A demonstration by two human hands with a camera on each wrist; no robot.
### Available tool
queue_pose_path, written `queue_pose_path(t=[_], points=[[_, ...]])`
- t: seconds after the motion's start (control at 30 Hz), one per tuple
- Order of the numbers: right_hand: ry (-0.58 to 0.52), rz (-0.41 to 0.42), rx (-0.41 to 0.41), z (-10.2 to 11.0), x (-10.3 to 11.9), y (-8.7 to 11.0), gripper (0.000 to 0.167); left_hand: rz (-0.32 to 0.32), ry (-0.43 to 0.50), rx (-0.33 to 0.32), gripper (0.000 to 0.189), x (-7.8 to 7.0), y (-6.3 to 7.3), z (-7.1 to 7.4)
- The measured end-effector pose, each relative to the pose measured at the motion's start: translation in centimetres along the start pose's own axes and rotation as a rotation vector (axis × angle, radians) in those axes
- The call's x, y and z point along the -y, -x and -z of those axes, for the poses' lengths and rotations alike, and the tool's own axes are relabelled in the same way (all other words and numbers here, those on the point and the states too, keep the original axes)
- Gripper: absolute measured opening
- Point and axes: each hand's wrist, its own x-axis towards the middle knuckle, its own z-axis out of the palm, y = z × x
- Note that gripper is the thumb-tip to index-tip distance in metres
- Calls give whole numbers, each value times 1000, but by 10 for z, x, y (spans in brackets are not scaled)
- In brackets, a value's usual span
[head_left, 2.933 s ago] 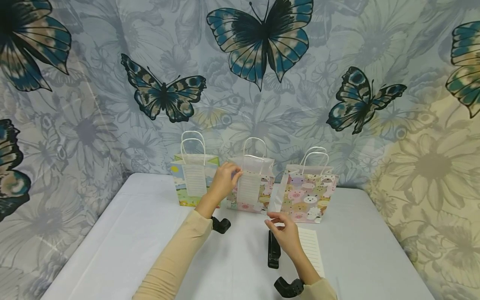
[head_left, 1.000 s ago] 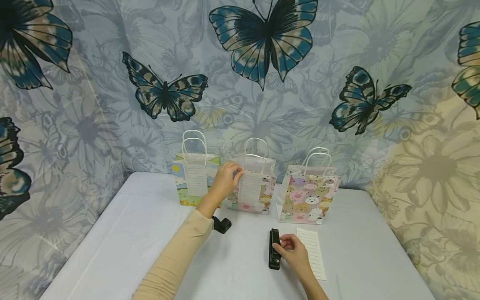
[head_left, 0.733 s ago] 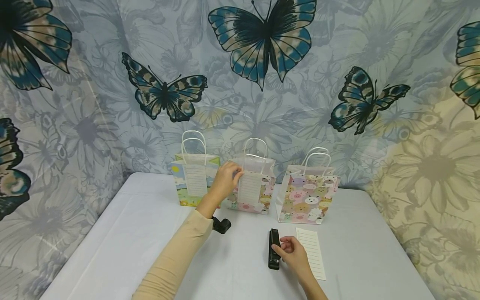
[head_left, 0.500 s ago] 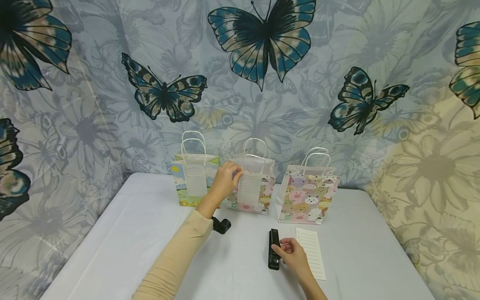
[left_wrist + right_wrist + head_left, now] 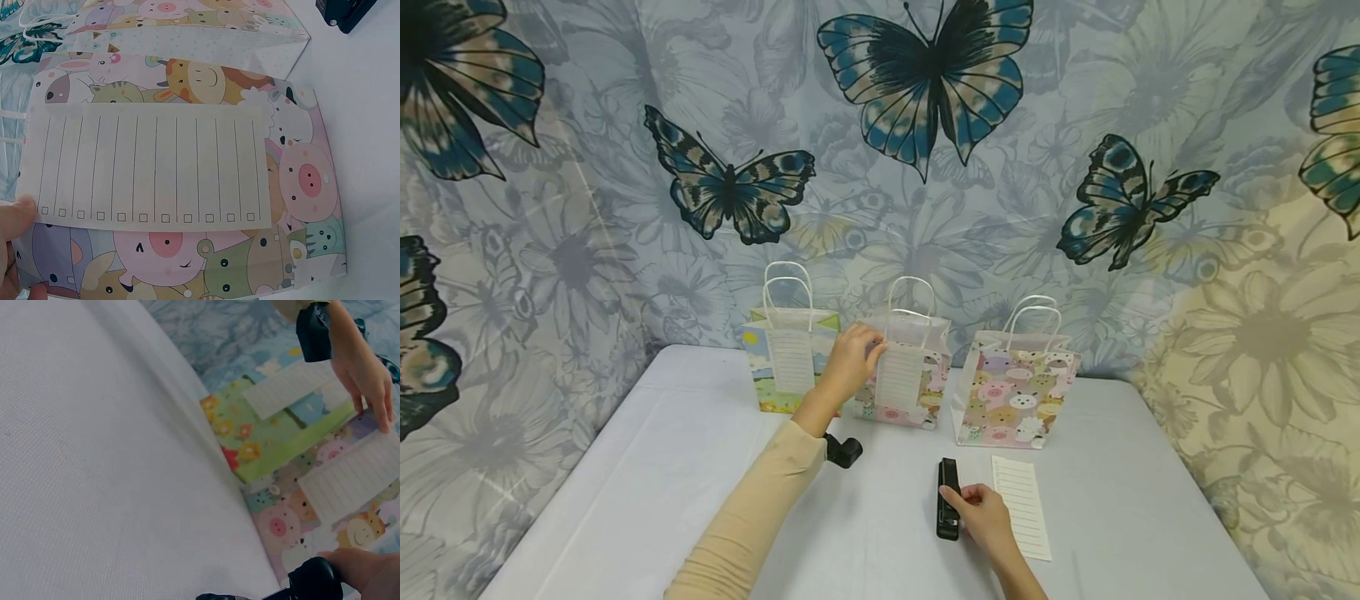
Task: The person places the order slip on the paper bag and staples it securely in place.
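My left hand [image 5: 852, 357] pinches the upper left corner of a lined paper slip [image 5: 898, 375] against the front of the middle gift bag [image 5: 933, 385], printed with cartoon animals. In the left wrist view, a column of checkboxes runs along one side of the slip [image 5: 153, 165], and my thumb [image 5: 22, 212] presses its edge. My right hand [image 5: 985, 517] grips a black stapler [image 5: 948, 498] lying on the table, thumb over its top and fingers at its right side. The right wrist view shows the stapler [image 5: 315, 579] only in part.
A green and blue gift bag [image 5: 760, 379] bearing another lined slip [image 5: 790, 360] stands at left. To the right stands another animal-print bag [image 5: 1018, 392]. One loose lined slip [image 5: 1022, 508] lies beside my right hand on the white table [image 5: 700, 467]. A butterfly-print cloth [image 5: 880, 225] hangs behind.
From in front of the right bag, my right hand has come down to the stapler, then slid slightly toward its near end. My left hand stays at the middle bag's slip.
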Motion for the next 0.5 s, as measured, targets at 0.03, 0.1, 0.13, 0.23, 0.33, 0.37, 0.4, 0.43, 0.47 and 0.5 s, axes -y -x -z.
queue_pose_path(t=[0.03, 0.1, 0.13, 0.23, 0.33, 0.37, 0.4, 0.43, 0.47, 0.5], points=[[22, -3, 0, 0, -1, 0, 43, 3, 2, 5, 18, 0, 0, 0], [49, -15, 5, 1, -1, 0, 46, 8, 5, 10, 19, 0, 0, 0], [56, -17, 8, 1, -1, 1, 47, 10, 7, 11, 19, -1, 0, 0], [63, -13, 24, 3, -2, 2, 50, 10, 14, 14, 19, -1, 0, 1], [57, -15, 39, 5, -1, 4, 48, 12, 18, 17, 19, -2, 0, 1], [56, -19, 43, 5, -2, 4, 47, 13, 18, 18, 19, -2, 0, 1], [54, -21, 47, 6, -2, 4, 46, 13, 17, 17, 19, -2, 0, 1], [52, -23, 52, 6, -1, 5, 45, 14, 15, 17, 19, -2, 0, 1], [50, -25, 58, 6, -1, 5, 44, 15, 14, 17, 19, -2, 1, 1], [49, -27, 62, 6, -1, 5, 43, 15, 14, 15, 18, -2, 1, 1]])
